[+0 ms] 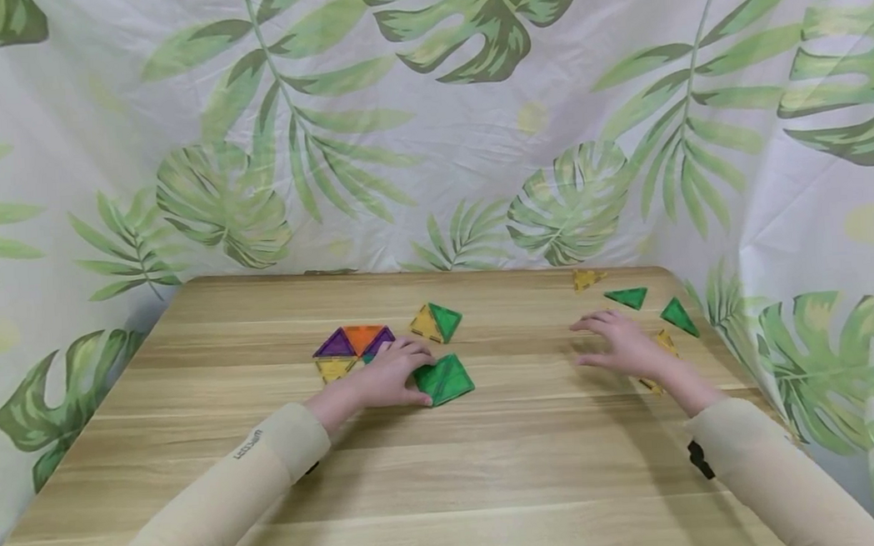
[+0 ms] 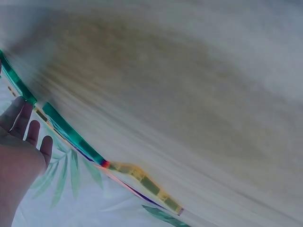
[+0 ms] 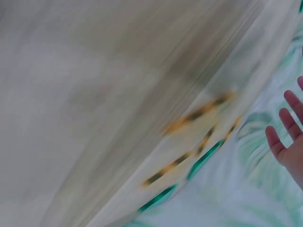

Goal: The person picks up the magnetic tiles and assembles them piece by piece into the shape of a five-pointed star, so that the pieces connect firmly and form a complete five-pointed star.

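In the head view, my left hand [image 1: 392, 374] pinches a green triangular magnetic tile [image 1: 430, 377] between thumb and fingers at its edges. Against that tile lies another green triangle [image 1: 457, 379], making a four-sided shape. Partly under the hand is a cluster of triangular tiles: a purple tile [image 1: 334, 344], an orange tile [image 1: 362, 337], a second purple one, a yellow tile [image 1: 334, 368] and a bit of green. My right hand [image 1: 622, 343] hovers at the right with fingers spread, holding nothing. Near it are yellow tiles [image 1: 667, 342], partly hidden by the hand and wrist.
Behind the green pair, a yellow triangle [image 1: 426, 324] and a green triangle [image 1: 446, 321] lie joined. At the back right are a yellow tile [image 1: 586, 279] and two green triangles [image 1: 629, 297]. A leaf-printed cloth [image 1: 459, 138] hangs beyond the wooden table [image 1: 465, 488].
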Demonstrator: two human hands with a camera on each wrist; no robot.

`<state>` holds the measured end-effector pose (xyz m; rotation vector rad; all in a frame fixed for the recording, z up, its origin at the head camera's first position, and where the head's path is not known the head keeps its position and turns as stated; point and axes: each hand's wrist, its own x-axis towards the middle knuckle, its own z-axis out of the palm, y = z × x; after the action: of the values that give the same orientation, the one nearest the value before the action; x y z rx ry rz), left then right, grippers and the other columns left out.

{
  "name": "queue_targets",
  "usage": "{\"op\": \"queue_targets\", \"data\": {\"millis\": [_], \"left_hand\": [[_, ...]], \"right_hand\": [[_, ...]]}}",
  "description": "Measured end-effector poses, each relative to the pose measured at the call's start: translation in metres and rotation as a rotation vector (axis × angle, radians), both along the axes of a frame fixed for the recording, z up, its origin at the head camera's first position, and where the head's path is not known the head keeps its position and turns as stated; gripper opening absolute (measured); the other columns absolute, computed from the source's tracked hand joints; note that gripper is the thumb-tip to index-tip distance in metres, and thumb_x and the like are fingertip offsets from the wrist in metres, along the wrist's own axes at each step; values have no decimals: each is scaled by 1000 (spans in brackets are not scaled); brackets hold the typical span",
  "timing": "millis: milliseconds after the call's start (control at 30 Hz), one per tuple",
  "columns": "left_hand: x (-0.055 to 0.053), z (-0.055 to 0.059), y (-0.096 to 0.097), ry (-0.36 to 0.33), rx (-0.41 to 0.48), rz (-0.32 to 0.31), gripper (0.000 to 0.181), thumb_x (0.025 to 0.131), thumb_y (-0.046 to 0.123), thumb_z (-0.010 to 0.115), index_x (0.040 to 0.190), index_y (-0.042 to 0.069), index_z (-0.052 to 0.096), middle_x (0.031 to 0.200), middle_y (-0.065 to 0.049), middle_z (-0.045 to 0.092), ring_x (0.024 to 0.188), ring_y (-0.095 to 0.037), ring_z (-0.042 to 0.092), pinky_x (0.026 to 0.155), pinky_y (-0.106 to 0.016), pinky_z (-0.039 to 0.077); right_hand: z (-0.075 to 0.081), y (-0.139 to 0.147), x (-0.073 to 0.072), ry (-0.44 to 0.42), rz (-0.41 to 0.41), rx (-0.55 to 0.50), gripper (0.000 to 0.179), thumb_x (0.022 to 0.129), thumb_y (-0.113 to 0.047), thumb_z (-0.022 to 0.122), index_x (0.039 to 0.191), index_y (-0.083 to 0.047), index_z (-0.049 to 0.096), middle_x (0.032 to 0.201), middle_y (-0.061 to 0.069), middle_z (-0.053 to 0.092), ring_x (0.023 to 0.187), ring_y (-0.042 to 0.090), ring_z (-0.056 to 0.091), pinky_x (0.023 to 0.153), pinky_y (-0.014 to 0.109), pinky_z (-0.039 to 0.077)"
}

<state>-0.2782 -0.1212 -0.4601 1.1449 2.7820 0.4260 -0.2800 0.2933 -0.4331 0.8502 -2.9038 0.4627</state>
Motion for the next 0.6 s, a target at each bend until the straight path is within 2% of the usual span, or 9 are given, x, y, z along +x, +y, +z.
{"op": "queue_targets", "data": {"millis": [333, 600], "left_hand": [[-2, -1, -8, 0, 3, -10, 67, 79, 49, 72, 130, 8, 56, 135, -7, 50, 130, -28, 35, 106, -54, 26], [-3, -1, -14, -4, 10, -1, 66, 78, 47, 73, 129, 9, 57, 135, -7, 51, 130, -29, 35, 102, -52, 30]], "right_hand": [[1, 56, 10, -42, -23, 67, 55, 77, -24, 78, 124, -3, 59, 126, 23, 55, 119, 45, 43, 95, 60, 36], [-12, 79, 11, -20, -20, 65, 58, 75, -29, 79, 123, -2, 60, 124, 23, 56, 114, 45, 45, 91, 61, 37]]}}
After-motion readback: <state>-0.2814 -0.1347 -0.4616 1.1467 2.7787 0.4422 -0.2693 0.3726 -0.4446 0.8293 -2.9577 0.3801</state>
